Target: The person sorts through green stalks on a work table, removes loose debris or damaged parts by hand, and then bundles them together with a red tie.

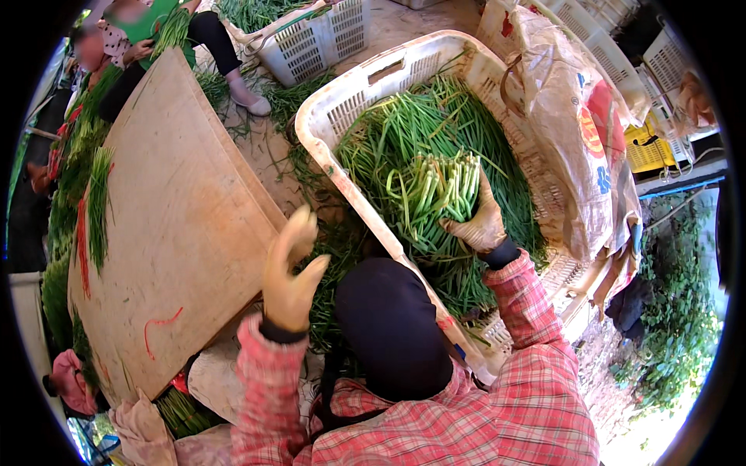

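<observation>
My right hand (479,220), in a pale glove, is closed around a bunch of chives (444,186). Their pale cut ends face up and to the right, over the crate. Long green leaves (420,116) fill much of the white slatted crate (353,186) beneath. My left hand (291,268), gloved too, is raised between the board and the crate. Its fingers are stretched out with the thumb apart, and nothing is in it. The hand is slightly blurred. Beside it lies the right edge of a large wooden board (171,210).
A red tie (161,322) and a small chive bundle (99,206) lie on the board. At the upper left a co-worker's hand (140,51) is near more greens. Another crate (315,43) stands behind. A woven sack (563,132) drapes the crate's right side. A dark rounded shape (392,326) is between my arms.
</observation>
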`<move>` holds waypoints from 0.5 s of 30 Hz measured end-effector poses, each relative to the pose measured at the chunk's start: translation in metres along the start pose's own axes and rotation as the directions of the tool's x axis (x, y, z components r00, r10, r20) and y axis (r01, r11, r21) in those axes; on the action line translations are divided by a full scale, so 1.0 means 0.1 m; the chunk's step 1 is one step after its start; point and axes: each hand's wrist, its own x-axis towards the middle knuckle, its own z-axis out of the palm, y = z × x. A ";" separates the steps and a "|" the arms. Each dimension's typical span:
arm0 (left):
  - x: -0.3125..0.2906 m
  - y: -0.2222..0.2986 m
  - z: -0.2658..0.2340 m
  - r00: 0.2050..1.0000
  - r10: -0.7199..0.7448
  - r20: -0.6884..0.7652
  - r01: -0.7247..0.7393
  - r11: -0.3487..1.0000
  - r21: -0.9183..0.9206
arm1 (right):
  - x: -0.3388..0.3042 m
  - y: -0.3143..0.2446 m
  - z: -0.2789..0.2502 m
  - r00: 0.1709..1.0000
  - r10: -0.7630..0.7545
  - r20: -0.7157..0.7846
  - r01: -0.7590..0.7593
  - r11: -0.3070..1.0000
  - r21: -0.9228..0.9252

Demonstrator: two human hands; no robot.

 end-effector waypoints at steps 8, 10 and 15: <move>0.75 0.43 0.80 0.825 0.113 0.554 0.070 0.952 -0.299 | 0.03 -0.93 0.25 0.970 -0.243 0.009 0.239 0.945 -0.225; 0.76 0.73 0.67 0.900 -0.005 0.435 0.228 0.858 -0.461 | 0.19 -1.17 0.27 0.936 -0.350 0.019 0.350 0.931 -0.101; 0.75 1.84 -0.10 0.879 0.402 0.255 -0.402 0.914 -0.054 | 0.31 -2.42 0.62 0.780 -0.624 -0.036 0.620 0.780 -0.081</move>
